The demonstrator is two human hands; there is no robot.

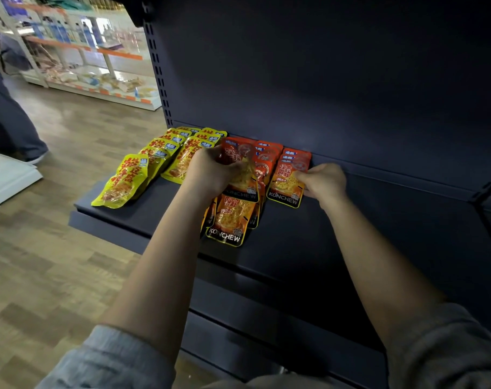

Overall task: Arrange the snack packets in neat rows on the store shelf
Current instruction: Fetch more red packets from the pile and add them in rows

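The left hand (210, 172) grips an orange packet (240, 169) over the middle row; the right hand (324, 181) pinches the right row's front packet (285, 186). Yellow packets (143, 169) lie left on the dark shelf (308, 248).

Dim dark shelf (308, 248), bright blurred background aisle, wide-angle edge distortion

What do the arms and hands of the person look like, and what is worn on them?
Both forearms are bare. Grey sleeves are pushed up near the elbows: the left sleeve and the right sleeve. The left hand and the right hand wear no gloves; no rings or watch show.
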